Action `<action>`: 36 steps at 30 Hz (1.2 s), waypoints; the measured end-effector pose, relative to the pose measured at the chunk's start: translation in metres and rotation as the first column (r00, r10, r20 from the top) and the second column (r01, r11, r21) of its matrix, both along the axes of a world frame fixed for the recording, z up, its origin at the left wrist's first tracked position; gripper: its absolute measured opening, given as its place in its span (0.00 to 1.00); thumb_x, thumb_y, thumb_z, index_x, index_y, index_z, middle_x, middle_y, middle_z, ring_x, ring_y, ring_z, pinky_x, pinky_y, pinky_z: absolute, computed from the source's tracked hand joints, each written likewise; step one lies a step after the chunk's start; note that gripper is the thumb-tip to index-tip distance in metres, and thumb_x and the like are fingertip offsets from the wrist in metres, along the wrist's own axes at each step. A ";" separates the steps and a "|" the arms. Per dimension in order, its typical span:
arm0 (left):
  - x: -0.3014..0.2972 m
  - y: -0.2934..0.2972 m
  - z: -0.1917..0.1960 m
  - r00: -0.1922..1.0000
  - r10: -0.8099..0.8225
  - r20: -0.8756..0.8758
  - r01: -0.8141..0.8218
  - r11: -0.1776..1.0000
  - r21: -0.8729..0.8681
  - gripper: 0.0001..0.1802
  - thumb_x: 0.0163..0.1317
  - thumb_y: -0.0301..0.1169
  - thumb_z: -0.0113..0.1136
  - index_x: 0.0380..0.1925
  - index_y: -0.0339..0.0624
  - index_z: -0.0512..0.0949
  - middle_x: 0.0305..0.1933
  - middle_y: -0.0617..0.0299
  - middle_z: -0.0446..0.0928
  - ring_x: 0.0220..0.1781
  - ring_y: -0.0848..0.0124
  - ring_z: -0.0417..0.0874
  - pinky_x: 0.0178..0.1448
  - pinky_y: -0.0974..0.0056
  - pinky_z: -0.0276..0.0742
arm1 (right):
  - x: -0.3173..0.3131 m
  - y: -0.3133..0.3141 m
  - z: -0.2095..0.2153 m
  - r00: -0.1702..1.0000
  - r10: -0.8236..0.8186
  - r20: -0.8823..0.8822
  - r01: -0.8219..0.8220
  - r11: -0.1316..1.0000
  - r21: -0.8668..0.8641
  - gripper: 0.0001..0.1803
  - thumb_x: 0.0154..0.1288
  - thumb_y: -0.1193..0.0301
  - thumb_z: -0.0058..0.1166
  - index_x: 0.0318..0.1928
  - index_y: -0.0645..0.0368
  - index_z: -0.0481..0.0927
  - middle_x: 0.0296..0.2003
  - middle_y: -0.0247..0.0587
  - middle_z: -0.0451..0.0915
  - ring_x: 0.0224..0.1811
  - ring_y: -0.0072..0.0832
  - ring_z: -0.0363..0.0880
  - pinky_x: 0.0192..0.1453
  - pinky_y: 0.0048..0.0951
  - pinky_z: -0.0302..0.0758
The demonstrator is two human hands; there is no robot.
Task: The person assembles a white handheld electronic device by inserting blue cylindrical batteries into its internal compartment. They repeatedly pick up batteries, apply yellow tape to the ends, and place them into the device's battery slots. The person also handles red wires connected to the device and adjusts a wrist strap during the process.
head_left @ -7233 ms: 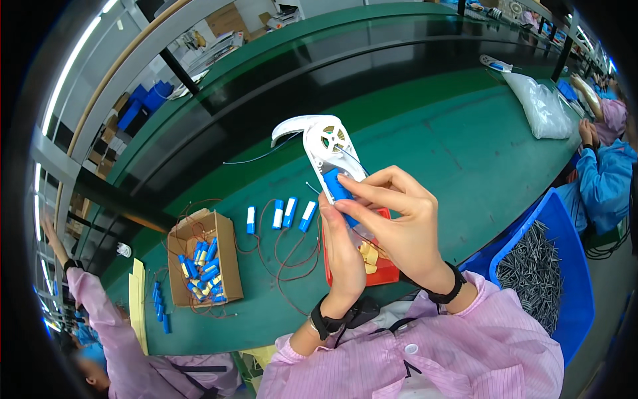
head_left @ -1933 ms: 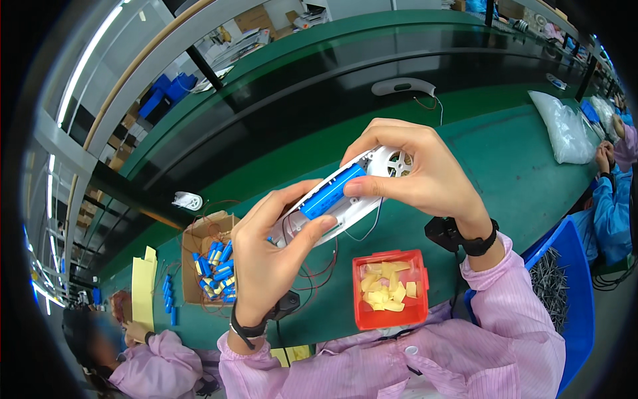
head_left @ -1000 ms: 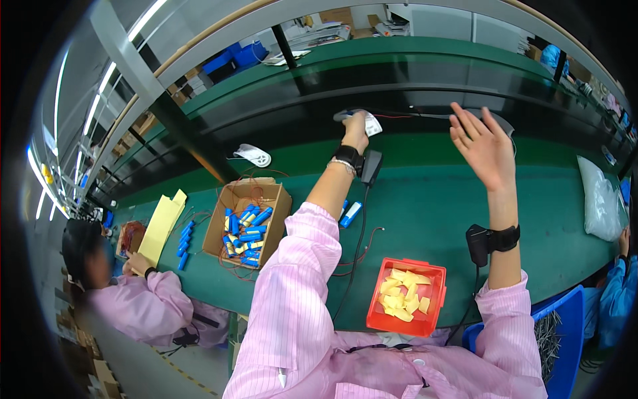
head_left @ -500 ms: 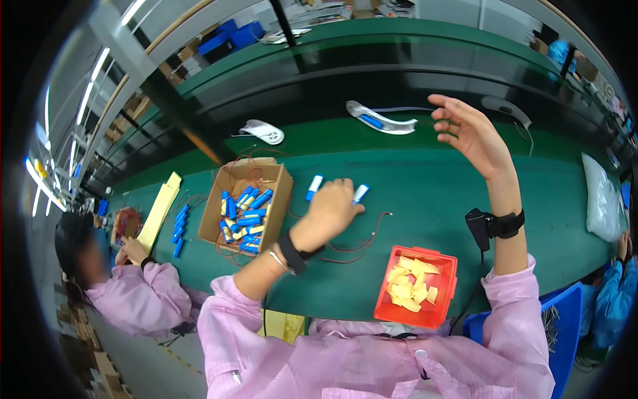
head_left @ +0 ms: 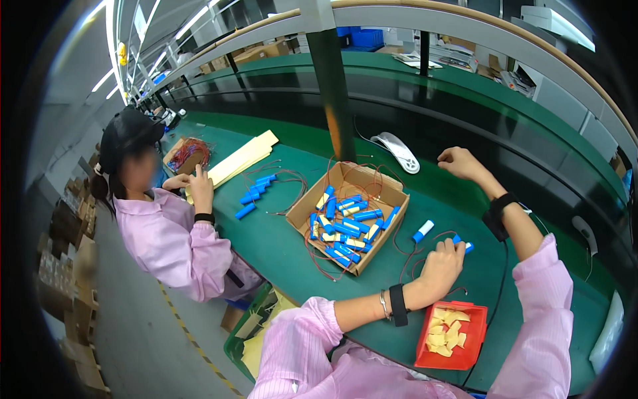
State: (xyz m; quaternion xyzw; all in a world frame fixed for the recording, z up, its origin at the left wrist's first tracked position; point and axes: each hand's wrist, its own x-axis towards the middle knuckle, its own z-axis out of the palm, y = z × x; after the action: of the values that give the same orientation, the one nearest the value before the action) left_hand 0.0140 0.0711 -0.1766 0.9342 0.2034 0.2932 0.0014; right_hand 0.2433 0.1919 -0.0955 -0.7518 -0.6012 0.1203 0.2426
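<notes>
My left hand (head_left: 440,269) is over the table, its fingers closed on a blue battery (head_left: 468,248) with a white end. Beside it lies another blue-and-white battery (head_left: 423,231) with dark red wires. My right hand (head_left: 462,163) is raised farther off, near the dark belt, its fingers curled together; whatever they may hold does not show. To its left a white curved plastic shell (head_left: 397,152) lies at the belt. A cardboard box (head_left: 296,216) left of my left hand holds several blue batteries with yellow pieces and red wires. A red bin (head_left: 476,336) of yellow paper pieces stands in front of me.
At left a co-worker (head_left: 173,233) in a pink coat handles yellow strips (head_left: 242,159). Several blue batteries (head_left: 252,193) lie between us. A dark post (head_left: 332,100) rises behind the box. Another pale shell (head_left: 585,234) and a white plastic bag (head_left: 608,332) are at right.
The view has swung left, so the box and co-worker appear nearer the middle. My right hand's spread fingers have curled in. The white shell holding a blue battery no longer shows.
</notes>
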 end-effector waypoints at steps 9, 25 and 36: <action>-0.016 -0.006 0.025 0.988 -0.148 0.054 0.158 0.938 -0.308 0.13 0.57 0.29 0.61 0.37 0.33 0.72 0.30 0.50 0.76 0.33 0.55 0.81 0.35 0.57 0.81 | -0.035 0.094 -0.062 0.965 -0.081 0.248 0.099 0.993 -0.064 0.41 0.47 0.43 0.73 0.46 0.70 0.82 0.50 0.62 0.80 0.57 0.54 0.76 0.62 0.45 0.74; -0.020 0.007 0.047 0.955 -0.293 0.047 0.252 0.715 -0.652 0.11 0.67 0.31 0.56 0.38 0.32 0.72 0.37 0.39 0.78 0.36 0.42 0.81 0.40 0.45 0.76 | 0.018 -0.087 0.051 0.825 -0.097 -0.557 0.147 0.988 0.046 0.34 0.54 0.52 0.73 0.44 0.74 0.78 0.35 0.44 0.80 0.34 0.28 0.83 0.39 0.28 0.84; -0.069 0.035 0.114 0.994 -0.064 0.093 0.113 0.620 -0.777 0.13 0.74 0.36 0.50 0.46 0.37 0.73 0.31 0.58 0.77 0.31 0.73 0.77 0.36 0.66 0.73 | -0.012 -0.272 0.074 0.896 -0.230 -0.380 0.397 0.798 0.453 0.32 0.60 0.62 0.71 0.59 0.64 0.72 0.44 0.37 0.80 0.45 0.18 0.79 0.47 0.22 0.78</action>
State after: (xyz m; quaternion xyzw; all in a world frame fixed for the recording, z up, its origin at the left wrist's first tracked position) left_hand -0.0551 0.1065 -0.0628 0.8414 0.2641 0.2020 0.4260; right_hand 0.2315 -0.0801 -0.0212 -0.7201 -0.4313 0.0259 0.5429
